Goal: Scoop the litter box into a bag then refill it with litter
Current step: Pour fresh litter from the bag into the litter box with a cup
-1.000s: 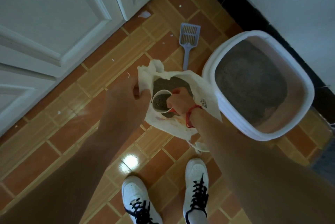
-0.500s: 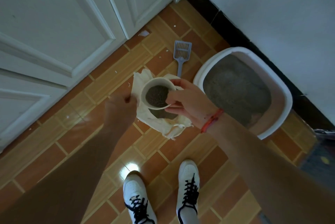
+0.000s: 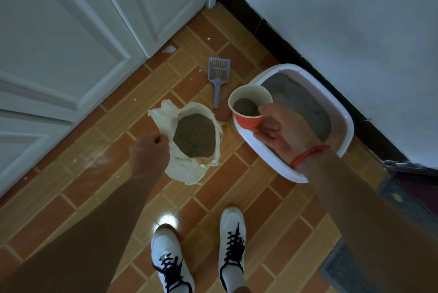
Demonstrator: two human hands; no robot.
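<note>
SCOOP AND REFILL: A person stands on an orange-brown tiled floor [image 3: 237, 186] in a room corner, seen from above. The right hand [image 3: 282, 131], w/ a red cord bracelet [image 3: 308, 154] at the wrist, grasps a small orange paper cup w/ cream inside [image 3: 248, 107]. Its fingers are curled under the base and the thumb lies over the near rim. The cup is approx. upright, part-filled w/ grey-brown granules, and hangs over the near-left rim of the white oval plastic litter box [image 3: 288, 68]. The box sits on the floor by the black skirting board [image 3: 296, 43] of a white wall, w/ a flat bed of grey litter [image 3: 301, 103] inside.

The left hand [image 3: 149, 152] is clenched on the near-left edge of a cream cloth litter bag [image 3: 182, 169], bunching the fabric. The bag's mouth gapes, showing dark litter within. It rests on the tiles btwn the two arms, just left of the box; whether they touch, can't tell.

A blue-grey slotted plastic scoop [image 3: 218, 74] lies flat on the floor beyond the bag, handle toward the person, apart from both hands. White panelled doors [image 3: 59, 43] fill the left. White trainers w/ black laces [image 3: 233, 240] show at bottom, and a dark mat [image 3: 403, 198] at the right edge. White flecks dot the tiles nr the doors.
</note>
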